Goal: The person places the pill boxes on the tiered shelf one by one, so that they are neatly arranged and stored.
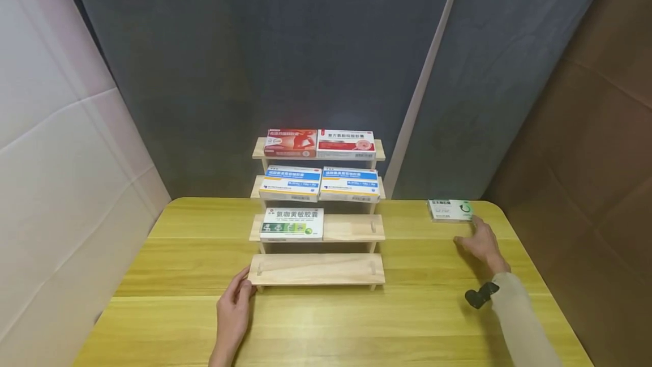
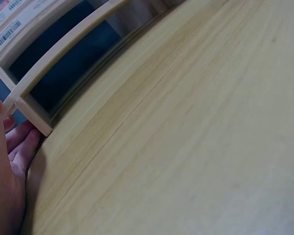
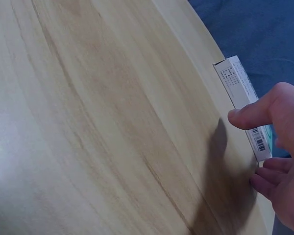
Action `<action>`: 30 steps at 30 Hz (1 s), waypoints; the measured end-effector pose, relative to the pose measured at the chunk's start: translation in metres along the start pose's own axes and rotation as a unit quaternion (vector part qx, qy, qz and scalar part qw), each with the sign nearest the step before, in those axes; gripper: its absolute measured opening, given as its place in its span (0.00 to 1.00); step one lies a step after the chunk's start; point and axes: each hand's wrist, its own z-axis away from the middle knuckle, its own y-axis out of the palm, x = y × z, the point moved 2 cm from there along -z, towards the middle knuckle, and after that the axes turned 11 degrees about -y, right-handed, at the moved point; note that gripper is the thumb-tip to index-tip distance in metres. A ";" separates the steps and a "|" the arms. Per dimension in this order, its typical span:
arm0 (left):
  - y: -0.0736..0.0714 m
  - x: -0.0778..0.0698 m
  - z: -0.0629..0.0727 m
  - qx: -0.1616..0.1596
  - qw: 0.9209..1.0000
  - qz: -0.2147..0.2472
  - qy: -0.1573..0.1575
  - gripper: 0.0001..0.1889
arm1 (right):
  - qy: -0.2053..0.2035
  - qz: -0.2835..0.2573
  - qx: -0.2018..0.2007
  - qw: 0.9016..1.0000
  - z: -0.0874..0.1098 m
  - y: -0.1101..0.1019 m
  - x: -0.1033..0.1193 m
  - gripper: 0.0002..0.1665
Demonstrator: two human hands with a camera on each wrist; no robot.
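Observation:
A stepped wooden rack [image 1: 316, 269] stands mid-table. My left hand [image 1: 234, 310] holds the left end of its lowest step; in the left wrist view the thumb lies at the board's end and fingers reach past the leg [image 2: 36, 115]. At the table's far right lies a white-and-green medicine box [image 1: 448, 210]. My right hand [image 1: 481, 242] is beside its right end, thumb and fingers spread. In the right wrist view, the thumb [image 3: 250, 115] is in front of the box's long side [image 3: 240, 93], with other fingers by its near end; contact is unclear.
On the rack's top step sit a red box [image 1: 290, 143] and a white-and-red box [image 1: 346, 144]. Two blue-and-white boxes [image 1: 290, 183] fill the second step. A white-and-green capsule box [image 1: 292, 223] lies on the third step's left. A dark curtain [image 1: 305, 44] hangs behind the table.

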 end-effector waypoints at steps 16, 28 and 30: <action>0.001 0.002 0.000 -0.010 1.000 -0.002 0.001 0.18 | 0.020 -0.035 -0.036 0.999 0.000 0.006 0.005 0.55; 0.001 0.001 0.000 -0.005 1.000 0.002 0.000 0.18 | 0.017 -0.064 -0.097 0.993 0.003 0.022 0.012 0.48; 0.001 0.002 0.000 -0.006 1.000 0.004 0.001 0.18 | 0.010 -0.067 -0.098 0.993 0.003 0.022 0.013 0.48</action>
